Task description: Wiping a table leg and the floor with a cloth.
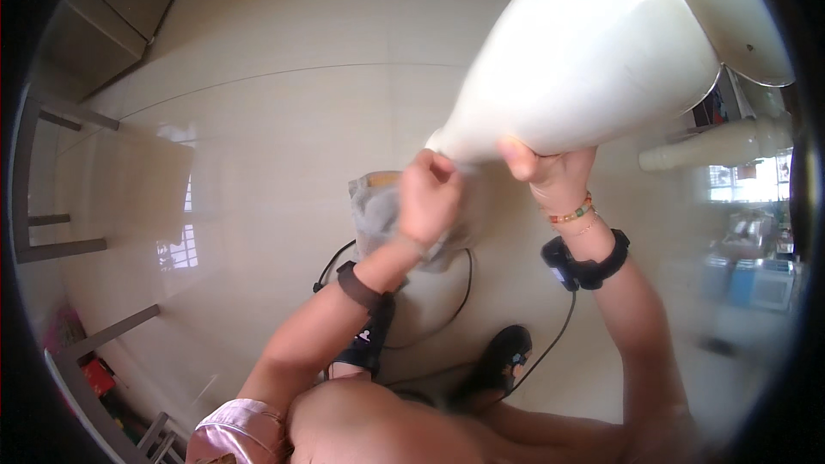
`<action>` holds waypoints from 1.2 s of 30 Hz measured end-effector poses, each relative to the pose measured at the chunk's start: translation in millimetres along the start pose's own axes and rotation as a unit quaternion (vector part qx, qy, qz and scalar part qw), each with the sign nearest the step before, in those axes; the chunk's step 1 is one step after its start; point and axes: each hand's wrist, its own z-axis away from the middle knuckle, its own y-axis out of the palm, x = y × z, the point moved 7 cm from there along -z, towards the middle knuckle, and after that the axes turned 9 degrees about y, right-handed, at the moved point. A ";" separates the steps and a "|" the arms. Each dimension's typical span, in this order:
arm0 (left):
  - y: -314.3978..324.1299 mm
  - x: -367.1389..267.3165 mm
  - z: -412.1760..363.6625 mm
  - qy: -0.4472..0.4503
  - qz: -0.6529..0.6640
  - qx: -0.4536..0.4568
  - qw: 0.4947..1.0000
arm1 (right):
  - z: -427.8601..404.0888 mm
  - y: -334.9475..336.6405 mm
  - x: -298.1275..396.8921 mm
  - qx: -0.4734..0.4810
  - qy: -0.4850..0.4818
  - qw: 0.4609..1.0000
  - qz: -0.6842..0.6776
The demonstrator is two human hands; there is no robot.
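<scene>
A large, smooth white moulded piece [580,45], wide at the upper right, tapers to a narrow end in front of me. My right hand [561,171] grips its underside, the thumb showing along the near side. At the narrow tip is my left hand [430,196], blurred, its fingers curled against or close to the surface. Whether those fingers pinch anything is hidden. Behind and below the left hand, a grey cloth-like bundle [374,209] with a yellowish top part rests low near the floor.
Black cables [469,283] loop over the glossy tiled floor [290,122] near my feet. A black slipper [509,351] is below. Grey furniture legs [67,248] line the left side. At the right lies a cream tubular part [709,145], beside another white curved panel [741,19].
</scene>
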 end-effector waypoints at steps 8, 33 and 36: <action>12.6 -59.1 24.7 0.006 0.087 0.034 0.996 | -0.8 -4.7 -4.5 -0.002 0.005 0.999 -0.034; -36.4 60.8 33.0 0.093 -0.335 0.033 0.937 | 156.5 74.4 -139.6 0.360 0.331 0.871 0.048; -34.8 45.9 24.1 0.044 -0.130 -0.021 0.990 | 143.0 68.4 -150.1 0.305 0.396 0.866 0.013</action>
